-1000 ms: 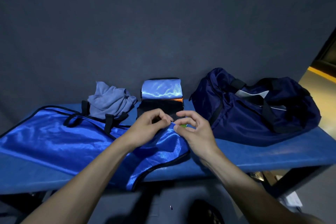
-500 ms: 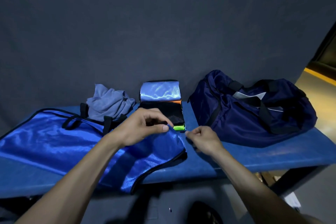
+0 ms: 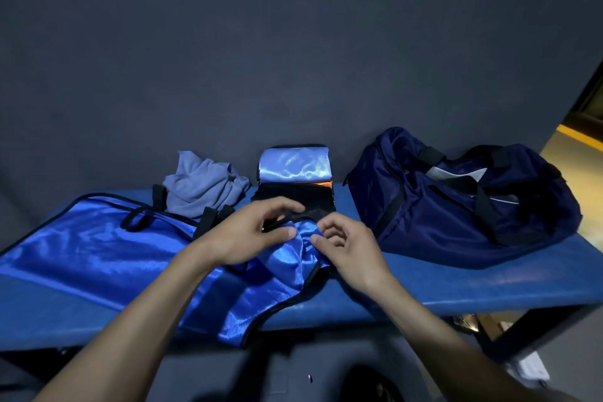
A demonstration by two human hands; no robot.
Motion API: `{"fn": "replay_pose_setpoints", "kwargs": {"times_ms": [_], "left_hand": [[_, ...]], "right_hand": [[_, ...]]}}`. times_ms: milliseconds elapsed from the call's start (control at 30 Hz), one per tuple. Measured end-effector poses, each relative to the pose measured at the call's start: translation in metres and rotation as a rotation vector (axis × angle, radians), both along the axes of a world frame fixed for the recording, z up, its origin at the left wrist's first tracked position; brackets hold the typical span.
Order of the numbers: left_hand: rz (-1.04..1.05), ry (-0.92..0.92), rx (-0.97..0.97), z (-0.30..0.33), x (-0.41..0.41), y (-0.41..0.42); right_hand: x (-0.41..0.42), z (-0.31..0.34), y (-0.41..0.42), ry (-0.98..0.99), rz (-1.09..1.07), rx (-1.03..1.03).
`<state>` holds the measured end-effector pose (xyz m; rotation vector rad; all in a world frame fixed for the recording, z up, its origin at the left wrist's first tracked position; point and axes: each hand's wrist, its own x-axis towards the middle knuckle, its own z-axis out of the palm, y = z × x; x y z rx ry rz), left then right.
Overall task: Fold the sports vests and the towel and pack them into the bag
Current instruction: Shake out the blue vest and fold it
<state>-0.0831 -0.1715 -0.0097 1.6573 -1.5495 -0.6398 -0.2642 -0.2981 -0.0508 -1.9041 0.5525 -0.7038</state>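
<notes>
A shiny blue sports vest (image 3: 98, 248) with black trim lies spread over the left half of the blue bench (image 3: 456, 287). My left hand (image 3: 248, 235) pinches the vest's right edge between thumb and fingers and lifts it slightly. My right hand (image 3: 346, 248) pinches the same bunched edge just to the right. Behind my hands sits a stack of folded vests (image 3: 293, 179), light blue on top, black and orange below. A crumpled grey towel (image 3: 202, 186) lies to the stack's left. The navy bag (image 3: 456, 192) stands at the right, its top open.
A dark wall rises right behind the bench. The bench's front edge runs just below my wrists, with dark floor beneath. At the far right a doorway shows a yellowish floor.
My right hand has come back up from the bench to the vest's edge beside my left hand. The edge is now bunched and raised between both hands.
</notes>
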Motion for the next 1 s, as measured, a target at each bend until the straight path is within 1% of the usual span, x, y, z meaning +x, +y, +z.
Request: {"fn": "replay_pose_setpoints", "kwargs": {"times_ms": [67,200,233,300,367,533,567,633,700,800,867,967,1000], "left_hand": [[0.01,-0.041,0.007,-0.001,-0.004,0.0],[0.039,-0.138,-0.026,-0.001,-0.002,0.003],[0.046,-0.114,-0.048,0.0,-0.002,0.004],[0.053,-0.001,-0.084,0.003,0.0,0.006],[0.059,0.123,-0.073,0.006,0.003,0.009],[0.043,0.254,0.126,0.003,0.004,0.012],[0.063,0.297,0.12,0.003,0.001,0.011],[0.119,0.411,0.048,0.002,-0.002,0.008],[0.128,0.448,-0.021,0.002,-0.003,0.006],[0.098,0.341,-0.063,0.0,-0.007,0.005],[0.068,0.294,-0.073,0.001,-0.011,0.004],[-0.008,0.229,-0.046,0.002,-0.012,0.002],[-0.035,0.206,-0.036,0.002,-0.012,0.002]], "right_hand": [[0.0,0.003,0.005,-0.019,0.002,-0.109],[0.0,0.006,0.011,-0.046,0.019,-0.171],[0.0,0.005,0.011,-0.038,0.03,-0.15],[-0.001,0.003,0.008,0.034,0.037,-0.117],[-0.003,0.001,0.006,0.113,0.025,-0.157],[-0.005,0.006,0.009,0.081,0.034,-0.18],[-0.005,0.007,0.01,0.084,0.05,-0.194],[-0.007,0.005,0.01,0.117,0.09,-0.204],[-0.009,0.001,0.011,0.164,0.168,-0.139],[-0.01,0.0,0.013,0.146,0.332,0.037],[-0.01,0.005,0.014,0.126,0.399,0.175],[-0.007,0.013,0.016,0.098,0.355,0.346],[-0.006,0.013,0.016,0.076,0.323,0.375]]}}
